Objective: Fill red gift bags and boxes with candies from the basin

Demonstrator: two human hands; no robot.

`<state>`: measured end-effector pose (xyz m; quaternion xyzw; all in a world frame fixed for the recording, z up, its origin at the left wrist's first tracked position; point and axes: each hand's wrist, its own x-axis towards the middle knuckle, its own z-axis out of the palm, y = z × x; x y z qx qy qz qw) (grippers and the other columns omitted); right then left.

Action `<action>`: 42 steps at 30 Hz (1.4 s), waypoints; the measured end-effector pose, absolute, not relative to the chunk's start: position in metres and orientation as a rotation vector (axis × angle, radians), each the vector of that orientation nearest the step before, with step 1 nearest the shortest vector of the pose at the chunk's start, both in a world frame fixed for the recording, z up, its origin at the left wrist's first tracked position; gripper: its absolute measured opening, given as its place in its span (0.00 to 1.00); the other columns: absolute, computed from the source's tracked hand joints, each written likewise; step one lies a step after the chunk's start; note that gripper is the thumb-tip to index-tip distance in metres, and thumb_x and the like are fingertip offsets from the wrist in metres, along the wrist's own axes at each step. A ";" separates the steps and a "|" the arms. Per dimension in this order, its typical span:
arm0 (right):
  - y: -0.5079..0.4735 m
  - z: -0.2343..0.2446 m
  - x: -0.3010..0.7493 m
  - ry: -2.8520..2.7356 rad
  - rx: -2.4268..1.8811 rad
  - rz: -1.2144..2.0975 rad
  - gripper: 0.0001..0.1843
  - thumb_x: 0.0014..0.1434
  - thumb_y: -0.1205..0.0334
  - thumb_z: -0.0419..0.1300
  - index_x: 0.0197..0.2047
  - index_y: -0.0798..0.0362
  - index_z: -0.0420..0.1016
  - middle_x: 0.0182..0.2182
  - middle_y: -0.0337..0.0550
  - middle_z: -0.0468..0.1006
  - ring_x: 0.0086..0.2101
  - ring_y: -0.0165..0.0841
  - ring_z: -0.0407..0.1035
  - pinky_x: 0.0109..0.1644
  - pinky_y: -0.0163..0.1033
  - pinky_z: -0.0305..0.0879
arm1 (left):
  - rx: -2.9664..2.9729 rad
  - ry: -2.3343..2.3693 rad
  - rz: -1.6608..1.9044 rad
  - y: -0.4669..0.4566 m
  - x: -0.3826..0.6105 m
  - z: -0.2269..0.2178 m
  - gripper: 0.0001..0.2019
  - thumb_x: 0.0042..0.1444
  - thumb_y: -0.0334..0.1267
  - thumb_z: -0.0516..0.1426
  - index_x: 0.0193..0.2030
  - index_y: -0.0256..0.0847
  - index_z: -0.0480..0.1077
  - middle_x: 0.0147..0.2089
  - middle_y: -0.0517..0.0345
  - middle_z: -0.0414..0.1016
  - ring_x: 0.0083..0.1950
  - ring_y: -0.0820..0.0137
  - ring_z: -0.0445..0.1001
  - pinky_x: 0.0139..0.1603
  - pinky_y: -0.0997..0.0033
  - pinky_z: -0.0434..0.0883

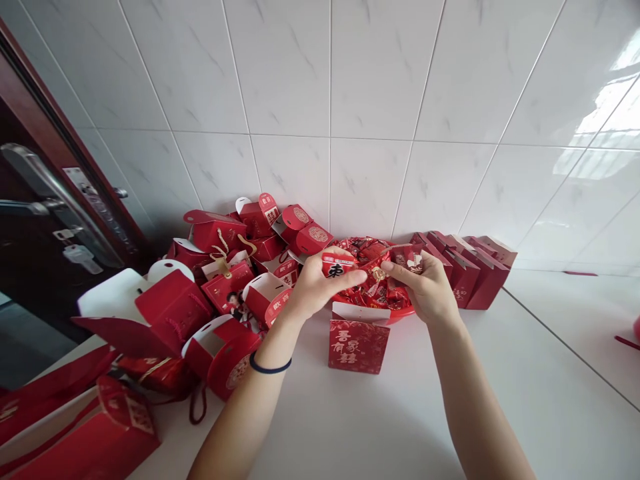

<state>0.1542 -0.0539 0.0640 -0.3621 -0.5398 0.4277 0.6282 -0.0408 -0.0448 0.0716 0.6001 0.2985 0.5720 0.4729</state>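
Note:
My left hand (320, 283) is closed on a red wrapped candy packet (334, 267) with a black character on a white patch. Opposite it, my right hand (425, 283) pinches a dark red wrapped candy packet (411, 259) between thumb and fingers. Both hands are over a red basin (403, 315) heaped with red-wrapped candies (367, 248). Some of those wrappers carry gold print, and the hands hide part of the heap. Just in front of the basin stands a red gift box (357, 347) with pale lettering, its top flap raised.
Several red gift boxes, some open, lie piled at the left, including a large open box (173, 307). A row of dark red boxes (480, 273) stands at the right. Behind is a tiled wall (370, 180); a door (30, 193) with keys is at far left.

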 end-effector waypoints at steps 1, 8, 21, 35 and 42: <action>-0.058 0.066 0.151 -1.267 -0.827 0.987 0.17 0.46 0.51 0.76 0.30 0.51 0.76 0.23 0.36 0.75 0.22 0.30 0.67 0.26 0.36 0.68 | 1.499 0.764 1.411 -0.050 -0.039 0.073 0.11 0.42 0.31 0.72 0.33 0.40 0.79 0.34 0.56 0.80 0.36 0.65 0.77 0.39 0.72 0.72; -0.078 0.077 0.155 -1.383 -0.906 1.024 0.17 0.49 0.48 0.74 0.32 0.53 0.79 0.26 0.41 0.79 0.24 0.33 0.70 0.28 0.39 0.70 | 1.659 0.860 1.402 -0.061 -0.043 0.077 0.14 0.43 0.40 0.71 0.35 0.40 0.77 0.37 0.58 0.80 0.40 0.64 0.79 0.43 0.68 0.75; -0.083 0.083 0.176 -1.744 -1.072 0.635 0.08 0.55 0.57 0.67 0.33 0.53 0.82 0.25 0.40 0.77 0.26 0.32 0.67 0.28 0.37 0.62 | 2.232 1.084 0.616 -0.052 -0.080 0.079 0.11 0.49 0.48 0.68 0.35 0.44 0.82 0.46 0.56 0.82 0.45 0.62 0.80 0.45 0.68 0.72; -0.068 0.065 0.161 -1.908 -1.219 0.412 0.06 0.56 0.62 0.61 0.29 0.53 0.76 0.24 0.39 0.73 0.26 0.31 0.62 0.30 0.36 0.57 | 2.109 1.035 0.627 -0.034 -0.066 0.059 0.12 0.47 0.39 0.68 0.41 0.43 0.83 0.42 0.56 0.85 0.45 0.60 0.80 0.43 0.70 0.72; -0.064 0.057 0.147 -1.950 -1.214 0.498 0.11 0.54 0.62 0.61 0.22 0.52 0.67 0.22 0.36 0.67 0.25 0.29 0.59 0.28 0.34 0.56 | 2.049 1.111 0.530 -0.034 -0.070 0.061 0.19 0.43 0.39 0.70 0.45 0.43 0.82 0.46 0.55 0.84 0.51 0.57 0.79 0.49 0.66 0.71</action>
